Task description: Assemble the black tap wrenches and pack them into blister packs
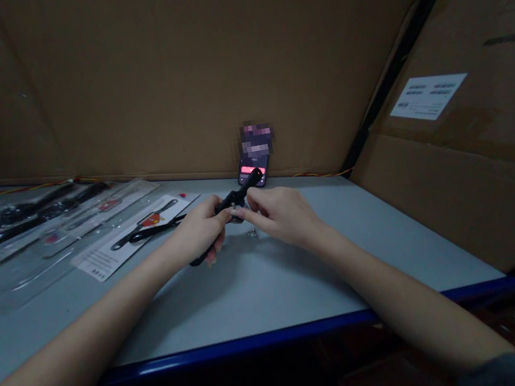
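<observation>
1. Where the two hands meet above the tabletop, a black watch strap (234,203) runs on a slant, its one end below the left hand and its other end rising past the right hand.
2. Left hand (199,229): closed around the strap, fingers curled beneath it and thumb lying on top.
3. Right hand (285,214): fingers extended toward the left hand, with the fingertips (242,214) pinching at the strap's middle. Exactly what they pinch there is too small and dark to tell.
4. Small metal piece (252,234): lies on the grey tabletop (265,297), just below the right fingertips.
5. Smartphone (254,172): leans against a cardboard wall (165,57) straight ahead of the hands. Its screen shows a pink bar, and its upper part is blurred.
6. White packaging card (146,235): lies just left of the left hand, a second black strap (155,230) resting across it.
7. Further cards and black straps (9,218): lie well left of the hands, partly on a clear plastic sleeve (20,279).
8. Blue table edge (244,348): runs across nearer the body, below both forearms.
9. White label (429,97): stuck on cardboard well right of the hands.
</observation>
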`<state>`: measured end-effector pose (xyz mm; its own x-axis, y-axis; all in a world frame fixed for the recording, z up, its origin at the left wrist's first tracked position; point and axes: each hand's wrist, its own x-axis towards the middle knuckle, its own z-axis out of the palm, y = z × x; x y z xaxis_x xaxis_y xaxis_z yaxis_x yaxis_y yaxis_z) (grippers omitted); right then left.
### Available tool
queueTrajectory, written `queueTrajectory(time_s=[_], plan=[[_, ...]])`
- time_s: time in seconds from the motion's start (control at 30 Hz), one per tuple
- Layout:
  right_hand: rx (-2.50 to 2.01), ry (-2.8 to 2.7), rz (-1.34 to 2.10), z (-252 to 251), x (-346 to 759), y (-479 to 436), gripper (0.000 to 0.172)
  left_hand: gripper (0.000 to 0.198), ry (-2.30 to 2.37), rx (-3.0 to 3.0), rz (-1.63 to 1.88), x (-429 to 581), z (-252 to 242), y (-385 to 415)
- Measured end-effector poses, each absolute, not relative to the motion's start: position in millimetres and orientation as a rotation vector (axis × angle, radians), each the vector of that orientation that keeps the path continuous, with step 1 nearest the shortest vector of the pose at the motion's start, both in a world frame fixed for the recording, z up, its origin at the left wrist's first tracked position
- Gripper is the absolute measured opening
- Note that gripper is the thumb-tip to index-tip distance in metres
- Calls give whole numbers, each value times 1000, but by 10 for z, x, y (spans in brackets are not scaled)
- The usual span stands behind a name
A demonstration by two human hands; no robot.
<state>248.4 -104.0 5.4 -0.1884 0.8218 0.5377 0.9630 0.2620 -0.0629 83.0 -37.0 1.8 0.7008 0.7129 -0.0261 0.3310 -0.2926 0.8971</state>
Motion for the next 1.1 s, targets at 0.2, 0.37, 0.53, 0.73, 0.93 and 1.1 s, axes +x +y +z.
queueTrajectory(time_s=[0.2, 0.37, 0.53, 0.73, 0.93, 1.1], plan=[[-1556, -2444, -559, 71, 2478, -1041, 26, 15, 934, 2055, 362, 825, 78, -437], [-1628, -2547, -474, 62, 2407, -1092, 22, 26, 1000, 2162, 179, 802, 179, -479], [-1597, -2555, -315, 40, 2367, -1095, 20, 31, 1027, 2180, 53, 774, 187, -455], [-1444, -2642, -236, -40, 2394, -1054, 16, 32, 963, 2253, -73, 716, 198, -404], [-1165, -2842, -550, 39, 2449, -1012, 20, 35, 923, 2235, -146, 695, 257, -404], [-857, -3037, -962, 200, 2453, -1017, 19, 34, 945, 2194, -226, 699, 251, -385]])
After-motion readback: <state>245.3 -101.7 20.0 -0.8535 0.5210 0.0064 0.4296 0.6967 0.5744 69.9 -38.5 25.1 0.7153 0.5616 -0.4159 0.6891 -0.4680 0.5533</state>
